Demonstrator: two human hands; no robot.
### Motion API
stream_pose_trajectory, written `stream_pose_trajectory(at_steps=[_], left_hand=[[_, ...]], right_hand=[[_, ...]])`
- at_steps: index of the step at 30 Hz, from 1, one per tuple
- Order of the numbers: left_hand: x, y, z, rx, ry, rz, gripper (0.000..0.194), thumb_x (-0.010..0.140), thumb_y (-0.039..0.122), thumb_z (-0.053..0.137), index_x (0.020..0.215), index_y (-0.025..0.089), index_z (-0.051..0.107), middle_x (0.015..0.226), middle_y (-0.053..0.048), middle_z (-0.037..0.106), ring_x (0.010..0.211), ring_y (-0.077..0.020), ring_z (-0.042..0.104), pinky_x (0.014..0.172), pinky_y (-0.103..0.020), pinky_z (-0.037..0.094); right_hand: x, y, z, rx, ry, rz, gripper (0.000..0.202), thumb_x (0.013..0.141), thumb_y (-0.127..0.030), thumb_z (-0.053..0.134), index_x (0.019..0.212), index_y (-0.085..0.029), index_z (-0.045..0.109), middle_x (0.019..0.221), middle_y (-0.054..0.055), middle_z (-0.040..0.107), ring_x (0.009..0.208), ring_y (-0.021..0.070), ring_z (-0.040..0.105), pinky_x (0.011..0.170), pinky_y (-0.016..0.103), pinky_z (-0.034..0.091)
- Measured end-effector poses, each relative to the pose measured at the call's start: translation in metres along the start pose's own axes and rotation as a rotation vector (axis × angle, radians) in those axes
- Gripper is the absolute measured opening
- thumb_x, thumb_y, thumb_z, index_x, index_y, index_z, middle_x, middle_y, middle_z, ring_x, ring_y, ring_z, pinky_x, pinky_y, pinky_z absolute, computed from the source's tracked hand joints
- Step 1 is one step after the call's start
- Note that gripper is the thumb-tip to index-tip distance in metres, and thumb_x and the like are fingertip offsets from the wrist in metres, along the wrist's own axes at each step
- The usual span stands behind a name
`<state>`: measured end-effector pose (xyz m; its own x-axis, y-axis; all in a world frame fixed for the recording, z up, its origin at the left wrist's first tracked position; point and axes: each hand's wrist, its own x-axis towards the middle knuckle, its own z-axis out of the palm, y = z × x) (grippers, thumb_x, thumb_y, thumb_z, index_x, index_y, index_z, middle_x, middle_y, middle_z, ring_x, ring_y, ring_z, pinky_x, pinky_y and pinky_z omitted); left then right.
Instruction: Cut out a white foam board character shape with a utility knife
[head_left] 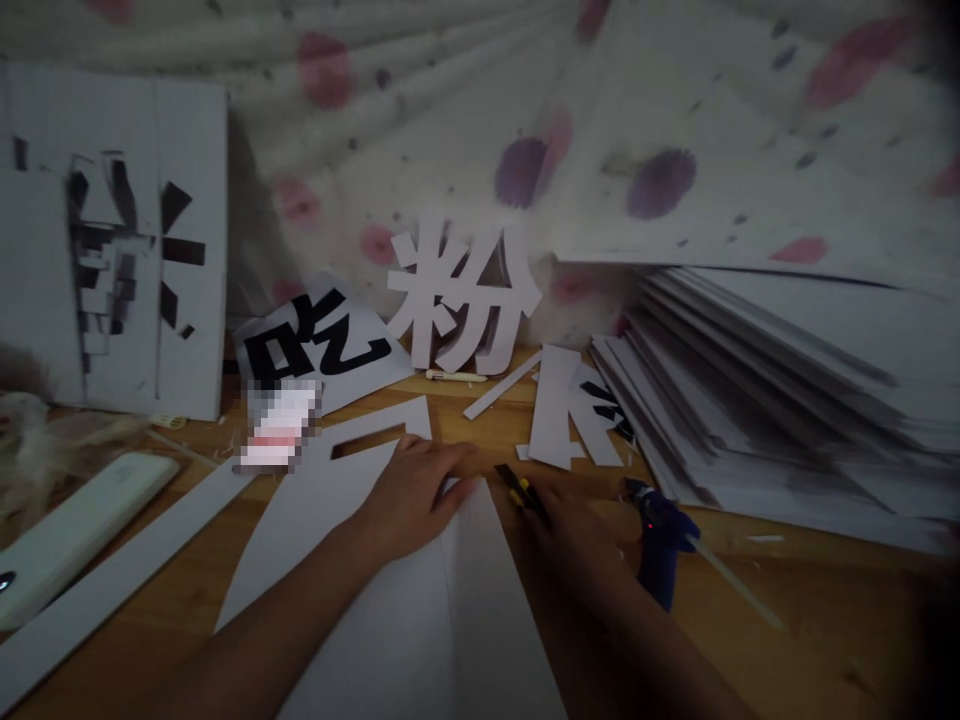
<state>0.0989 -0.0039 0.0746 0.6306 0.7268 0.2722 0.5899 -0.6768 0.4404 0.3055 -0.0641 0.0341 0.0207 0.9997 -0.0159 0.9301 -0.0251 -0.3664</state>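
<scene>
wooden tabletop point(825, 640) is carrying a white sheet point(420, 610) lying flat at the near edge. left hand point(416, 495) is pressing open-palmed on the sheet's top; right hand point(570, 530), just right of the sheet, is gripping a yellow-black cutter point(521, 490). blue glue gun point(660, 540) is standing further right of the sheet.

1. A home craft corner: wooden table point(825, 620) pushed against a flowered curtain point(675, 120).
2. Cut-out white character point(461, 300) at twelve o'clock; stacked boards point(765, 400) at two o'clock.
3. Blue glue gun point(660, 540) at three o'clock.

Matt white paper sheet point(390, 600), smooth wooden table point(825, 620)
</scene>
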Motion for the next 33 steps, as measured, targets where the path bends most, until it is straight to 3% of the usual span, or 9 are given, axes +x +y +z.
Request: stream_pose_trajectory(at_steps=[2,4,5,7,10,13,20,25,33], left_hand=[[0.0,0.001,-0.002,-0.022,-0.002,-0.042,0.041,0.087,0.033,0.045,0.125,0.018,0.041,0.077,-0.003,0.062,0.085,-0.0229,0.052,0.08,-0.04,0.038],[-0.001,0.0,-0.001,-0.059,-0.003,-0.086,0.049,0.086,0.034,0.046,0.131,0.019,0.033,0.073,-0.002,0.06,0.091,-0.025,0.05,0.079,-0.039,0.04],[-0.001,0.0,0.0,-0.077,0.0,-0.1,0.051,0.086,0.034,0.047,0.132,0.02,0.03,0.074,-0.002,0.06,0.093,-0.0252,0.049,0.079,-0.039,0.04],[-0.002,-0.001,0.004,-0.101,0.01,-0.114,0.052,0.087,0.032,0.046,0.134,0.022,0.027,0.077,-0.002,0.06,0.091,-0.0238,0.05,0.078,-0.038,0.042],[-0.003,-0.003,0.01,-0.116,0.011,-0.1,0.051,0.087,0.028,0.044,0.135,0.023,0.026,0.078,-0.001,0.059,0.088,-0.0217,0.05,0.078,-0.038,0.042],[-0.003,-0.003,0.013,-0.128,0.008,-0.063,0.05,0.089,0.027,0.04,0.136,0.021,0.024,0.072,0.001,0.058,0.086,-0.0205,0.051,0.083,-0.04,0.04],[-0.004,-0.002,0.013,-0.148,0.006,-0.024,0.052,0.09,0.021,0.036,0.139,0.02,0.017,0.068,0.002,0.059,0.082,-0.0191,0.053,0.084,-0.041,0.04],[-0.003,-0.001,0.014,-0.163,0.024,-0.031,0.058,0.088,0.022,0.04,0.139,0.021,0.014,0.072,0.002,0.061,0.086,-0.0196,0.052,0.083,-0.04,0.04],[-0.002,-0.003,0.014,-0.123,0.024,-0.021,0.052,0.089,0.022,0.041,0.136,0.02,0.02,0.071,0.002,0.06,0.083,-0.0185,0.054,0.087,-0.04,0.039]], right_hand=[[0.0,-0.002,0.0,0.129,0.101,-0.023,0.039,0.086,-0.031,0.04,0.118,-0.013,0.053,0.117,0.015,0.054,0.112,0.0263,0.045,0.095,0.044,0.032],[-0.002,-0.009,-0.003,0.398,0.154,-0.005,0.041,0.086,-0.04,0.038,0.112,-0.015,0.056,0.112,0.013,0.057,0.107,0.0256,0.049,0.093,0.042,0.036],[-0.004,-0.014,-0.005,0.561,0.106,0.02,0.041,0.085,-0.044,0.037,0.107,-0.017,0.058,0.104,0.011,0.061,0.099,0.0249,0.054,0.088,0.041,0.04],[-0.008,-0.026,-0.007,0.834,-0.104,0.08,0.045,0.084,-0.053,0.035,0.096,-0.019,0.061,0.082,0.007,0.065,0.082,0.0246,0.059,0.076,0.04,0.045],[-0.012,-0.04,-0.004,1.102,-0.361,0.068,0.041,0.077,-0.053,0.049,0.095,-0.019,0.063,0.085,0.005,0.066,0.085,0.0236,0.06,0.076,0.037,0.045],[-0.012,-0.044,0.004,1.303,-0.478,0.145,0.039,0.071,-0.047,0.06,0.097,-0.018,0.064,0.085,0.004,0.067,0.084,0.0217,0.061,0.079,0.037,0.043],[-0.013,-0.04,0.015,1.402,-0.491,0.244,0.034,0.068,-0.035,0.061,0.097,-0.019,0.065,0.084,0.003,0.067,0.078,0.0189,0.061,0.076,0.035,0.043],[-0.012,-0.044,0.013,1.415,-0.488,0.34,0.045,0.064,-0.027,0.056,0.108,-0.02,0.06,0.083,0.002,0.067,0.075,0.0184,0.061,0.076,0.034,0.044],[-0.016,-0.047,0.004,1.465,-0.535,0.289,0.049,0.066,-0.03,0.061,0.113,-0.019,0.058,0.097,0.005,0.067,0.089,0.0199,0.061,0.086,0.037,0.041]])
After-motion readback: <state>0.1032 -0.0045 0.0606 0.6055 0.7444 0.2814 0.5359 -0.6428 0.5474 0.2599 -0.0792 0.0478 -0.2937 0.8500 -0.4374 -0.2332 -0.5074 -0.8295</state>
